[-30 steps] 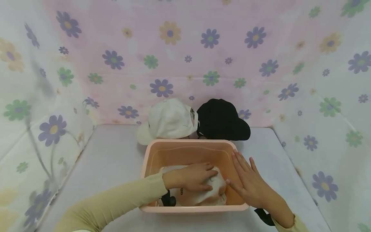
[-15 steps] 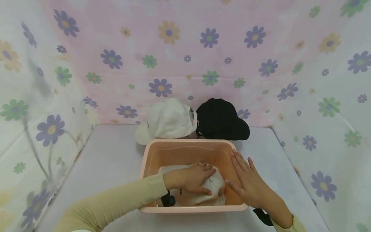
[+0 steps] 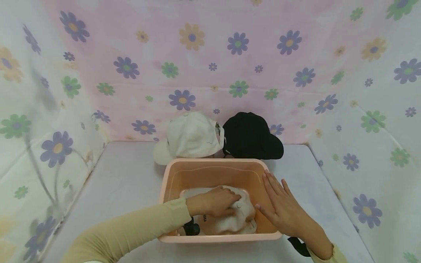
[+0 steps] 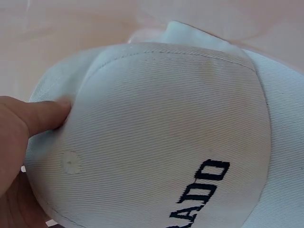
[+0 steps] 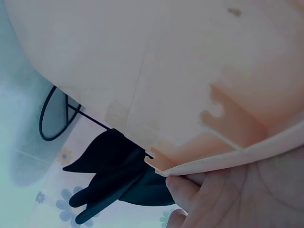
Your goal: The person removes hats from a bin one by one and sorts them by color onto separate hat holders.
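A white baseball cap [image 3: 242, 210] with dark lettering lies in the peach plastic basin [image 3: 219, 239]. My left hand [image 3: 215, 202] reaches over the basin's left side and pinches the cap's crown with curled fingers. In the left wrist view the thumb [image 4: 47, 116] dents the fabric of the cap [image 4: 166, 109], while the other fingers show partly at the lower left. My right hand [image 3: 284, 213] rests along the basin's right rim with its fingers straight. In the right wrist view part of that hand [image 5: 242, 194] lies against the basin's edge [image 5: 223, 161].
Behind the basin stand a white cap [image 3: 194, 135] and a black cap [image 3: 251, 137], side by side on the white tabletop [image 3: 128, 182]. Flowered cloth [image 3: 210, 54] closes off the back and sides. A black item [image 5: 123, 175] with a thin loop shows in the right wrist view.
My left hand's fingers were spread over the cap and have now curled in, gathering the crown fabric. The right hand has stayed at the basin's rim.
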Action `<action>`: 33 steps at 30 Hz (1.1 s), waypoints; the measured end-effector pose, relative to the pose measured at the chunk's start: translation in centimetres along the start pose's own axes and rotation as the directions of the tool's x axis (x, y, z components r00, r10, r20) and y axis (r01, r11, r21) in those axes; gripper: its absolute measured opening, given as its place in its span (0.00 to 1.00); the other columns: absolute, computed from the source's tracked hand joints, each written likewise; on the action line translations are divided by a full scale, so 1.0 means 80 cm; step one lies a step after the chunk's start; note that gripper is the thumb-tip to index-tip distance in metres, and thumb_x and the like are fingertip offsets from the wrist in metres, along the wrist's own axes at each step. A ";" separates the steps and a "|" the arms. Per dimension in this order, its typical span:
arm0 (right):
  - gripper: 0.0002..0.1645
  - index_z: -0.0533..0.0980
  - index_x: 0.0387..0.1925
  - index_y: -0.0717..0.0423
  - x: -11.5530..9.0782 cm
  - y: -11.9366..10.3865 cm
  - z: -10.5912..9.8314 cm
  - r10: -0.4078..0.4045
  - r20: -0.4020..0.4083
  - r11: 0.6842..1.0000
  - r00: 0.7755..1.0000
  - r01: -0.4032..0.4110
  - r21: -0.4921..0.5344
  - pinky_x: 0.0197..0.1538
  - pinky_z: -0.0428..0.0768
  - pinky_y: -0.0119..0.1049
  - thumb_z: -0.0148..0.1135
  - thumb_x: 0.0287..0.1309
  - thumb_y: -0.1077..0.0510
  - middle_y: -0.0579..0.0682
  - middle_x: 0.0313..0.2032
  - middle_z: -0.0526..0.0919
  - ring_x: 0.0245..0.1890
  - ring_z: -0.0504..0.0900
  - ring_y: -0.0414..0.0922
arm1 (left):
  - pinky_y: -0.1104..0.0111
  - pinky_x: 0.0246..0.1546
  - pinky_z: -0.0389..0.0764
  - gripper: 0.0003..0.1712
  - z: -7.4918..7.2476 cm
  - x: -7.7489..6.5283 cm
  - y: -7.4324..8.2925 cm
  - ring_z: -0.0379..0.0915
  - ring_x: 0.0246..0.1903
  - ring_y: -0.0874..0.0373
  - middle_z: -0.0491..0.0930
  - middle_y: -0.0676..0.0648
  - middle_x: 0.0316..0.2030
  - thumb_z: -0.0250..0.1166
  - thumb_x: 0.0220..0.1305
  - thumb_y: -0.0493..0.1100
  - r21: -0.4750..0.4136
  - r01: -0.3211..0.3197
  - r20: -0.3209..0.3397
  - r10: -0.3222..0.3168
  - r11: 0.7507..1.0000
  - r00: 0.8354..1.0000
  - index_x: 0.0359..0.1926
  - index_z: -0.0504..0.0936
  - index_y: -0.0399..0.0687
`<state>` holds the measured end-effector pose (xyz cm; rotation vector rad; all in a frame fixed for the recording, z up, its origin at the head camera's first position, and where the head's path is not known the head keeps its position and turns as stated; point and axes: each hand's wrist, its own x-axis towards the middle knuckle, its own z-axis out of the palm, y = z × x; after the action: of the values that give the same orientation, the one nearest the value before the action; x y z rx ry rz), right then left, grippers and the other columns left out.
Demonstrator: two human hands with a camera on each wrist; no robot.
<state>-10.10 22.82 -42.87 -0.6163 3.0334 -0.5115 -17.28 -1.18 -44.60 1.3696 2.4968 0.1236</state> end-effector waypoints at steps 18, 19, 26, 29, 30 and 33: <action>0.50 0.48 0.78 0.68 -0.001 0.001 0.003 -0.003 -0.019 1.000 1.000 0.002 -0.014 0.79 0.24 0.45 0.53 0.74 0.40 0.61 0.81 0.44 0.80 0.45 0.59 | 0.80 0.46 0.76 0.13 -0.018 -0.002 -0.010 0.75 0.38 0.69 0.85 0.55 0.41 0.62 0.74 0.45 -0.234 -0.187 -0.010 0.190 0.954 0.982 0.54 0.84 0.48; 0.50 0.48 0.79 0.67 -0.001 0.001 0.003 -0.002 -0.017 1.000 1.000 0.001 -0.007 0.78 0.23 0.43 0.53 0.74 0.40 0.60 0.81 0.44 0.80 0.44 0.59 | 0.80 0.44 0.75 0.12 -0.018 -0.001 -0.011 0.74 0.36 0.70 0.84 0.56 0.39 0.62 0.74 0.45 -0.254 -0.198 -0.011 0.202 0.947 0.979 0.52 0.85 0.47; 0.50 0.47 0.79 0.67 -0.001 0.003 0.004 0.007 -0.004 1.000 1.000 -0.007 0.016 0.78 0.22 0.44 0.52 0.74 0.39 0.60 0.81 0.42 0.80 0.43 0.59 | 0.82 0.36 0.69 0.07 -0.020 0.000 -0.015 0.68 0.30 0.70 0.75 0.59 0.29 0.62 0.74 0.45 -0.340 -0.247 -0.024 0.254 0.907 0.967 0.41 0.84 0.48; 0.50 0.46 0.79 0.66 -0.001 0.003 0.003 0.012 0.000 1.000 1.000 -0.012 0.020 0.78 0.22 0.44 0.51 0.74 0.38 0.59 0.81 0.42 0.80 0.42 0.58 | 0.83 0.39 0.71 0.09 -0.023 -0.002 -0.017 0.70 0.33 0.72 0.80 0.58 0.33 0.63 0.73 0.45 -0.361 -0.237 -0.037 0.240 0.902 0.970 0.45 0.86 0.47; 0.50 0.46 0.79 0.65 -0.001 0.003 0.003 0.014 0.001 1.000 1.000 -0.014 0.024 0.78 0.22 0.44 0.51 0.74 0.38 0.59 0.81 0.42 0.81 0.42 0.58 | 0.83 0.41 0.72 0.10 -0.024 -0.003 -0.017 0.72 0.35 0.72 0.82 0.58 0.35 0.63 0.73 0.45 -0.374 -0.227 -0.038 0.229 0.899 0.973 0.48 0.86 0.47; 0.51 0.46 0.80 0.64 0.000 0.003 0.003 0.021 0.005 0.999 1.000 -0.021 0.032 0.78 0.22 0.46 0.52 0.73 0.38 0.58 0.81 0.41 0.81 0.42 0.58 | 0.82 0.43 0.75 0.12 -0.028 -0.005 -0.019 0.74 0.37 0.73 0.84 0.57 0.40 0.64 0.73 0.45 -0.418 -0.204 -0.039 0.207 0.885 0.978 0.52 0.86 0.47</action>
<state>-10.16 22.93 -43.15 -0.5834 3.0170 -0.5562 -18.95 -2.22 -42.67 1.4277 2.1370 0.6608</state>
